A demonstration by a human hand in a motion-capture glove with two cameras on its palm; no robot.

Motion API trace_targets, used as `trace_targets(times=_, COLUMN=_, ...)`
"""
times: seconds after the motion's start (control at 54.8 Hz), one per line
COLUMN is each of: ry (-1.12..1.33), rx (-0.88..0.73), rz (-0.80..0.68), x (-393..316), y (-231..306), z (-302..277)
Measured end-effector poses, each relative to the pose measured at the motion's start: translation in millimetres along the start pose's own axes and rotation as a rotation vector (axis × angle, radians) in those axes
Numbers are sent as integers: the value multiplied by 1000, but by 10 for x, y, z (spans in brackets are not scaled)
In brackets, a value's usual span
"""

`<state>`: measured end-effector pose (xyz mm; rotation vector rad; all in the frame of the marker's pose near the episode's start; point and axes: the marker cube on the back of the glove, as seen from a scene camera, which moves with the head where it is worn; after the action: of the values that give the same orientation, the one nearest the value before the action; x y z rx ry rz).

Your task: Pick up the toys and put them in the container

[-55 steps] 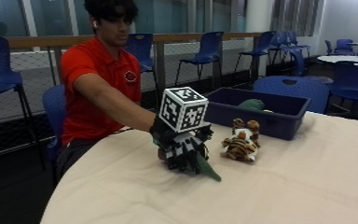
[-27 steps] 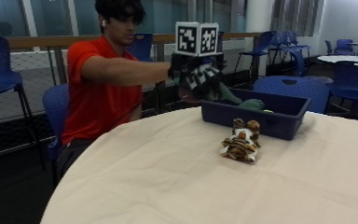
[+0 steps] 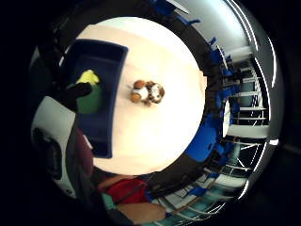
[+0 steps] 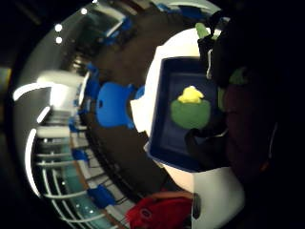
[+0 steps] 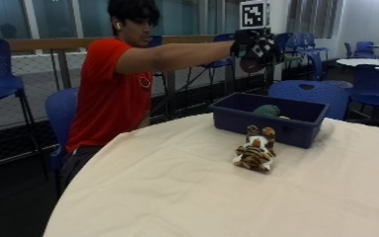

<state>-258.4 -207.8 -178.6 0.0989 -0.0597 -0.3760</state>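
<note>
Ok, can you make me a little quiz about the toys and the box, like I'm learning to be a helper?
1. True or false: the tiger toy is inside the blue container.
2. Which toy is already in the container? A: a pink one. B: a green toy with some yellow on it. C: none.
3. Fill the gap: the gloved right hand is up in the air, over the ____.

Key:
1. False. It sits on the table, just in front of the container.
2. B.
3. container.
</note>
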Motion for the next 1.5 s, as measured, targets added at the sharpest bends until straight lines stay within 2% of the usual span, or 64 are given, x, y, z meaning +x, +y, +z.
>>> trace_targets(times=0.055, ry=-9, rx=-9, rz=125, x=-148, y=-139, z=46)
trace_targets(times=0.164, ry=14, rx=-35, rz=68, x=-304, y=-190, z=181)
trace_targets(times=0.237, ry=26, rx=-91, rz=-46, x=-279, y=-146, z=275)
trace_targets(times=0.347, ry=96, rx=-131, rz=81, x=15, y=-166, z=404)
trace_targets(times=0.42, ry=79, rx=-101, rz=22, x=168, y=-111, z=438)
trace_targets(times=0.566, ry=5, rx=-57, rz=271, x=785, y=-71, z=507)
trace_targets(times=0.931, ry=10, rx=-126, rz=489, x=2158, y=100, z=1223)
trace_targets(times=1.077, ry=-19, rx=-176, rz=529, x=2339, y=35, z=1610)
trace_targets(times=1.259, ry=-51, rx=-251, rz=488, x=2286, y=-101, z=2040)
trace_targets(times=1.405, ry=-39, rx=-294, rz=482, x=2272, y=-141, z=2193)
trace_targets(times=1.497, ry=-2, rx=-375, rz=497, x=2297, y=-105, z=2233)
